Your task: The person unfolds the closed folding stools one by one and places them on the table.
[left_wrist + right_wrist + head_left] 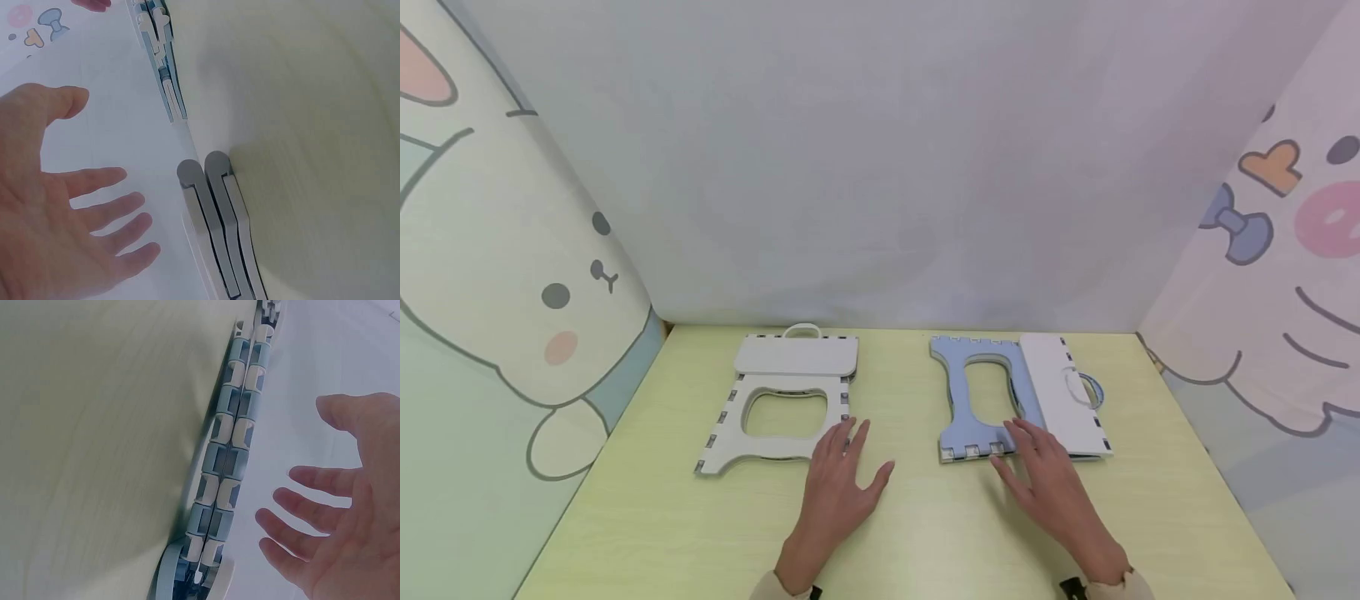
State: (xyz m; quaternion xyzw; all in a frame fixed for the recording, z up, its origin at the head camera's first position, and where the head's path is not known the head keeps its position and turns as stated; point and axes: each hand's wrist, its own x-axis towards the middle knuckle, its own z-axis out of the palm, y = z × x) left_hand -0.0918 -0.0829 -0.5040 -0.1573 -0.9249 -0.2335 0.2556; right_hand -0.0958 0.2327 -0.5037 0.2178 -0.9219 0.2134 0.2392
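Note:
Two folding step stools lie folded flat on the table. The left one is a white folding stool [796,357] with a thin carry handle at its far edge; its grey-tipped feet [217,164] show in the left wrist view. A blue-and-white folding stool [957,392] lies at right, its handle pointing right and its row of hinges [228,447] seen in the right wrist view. My left hand [835,493] hovers at the white stool's near right corner, fingers spread and empty. Over the near edge of the blue-and-white stool, my right hand [1051,492] holds nothing, its fingers loosely extended.
Both stools rest on a pale yellow wooden table [910,533]. Behind it hangs a plain light cloth wall [880,167]. Cloth panels with cartoon animals [512,275] flank the table on both sides.

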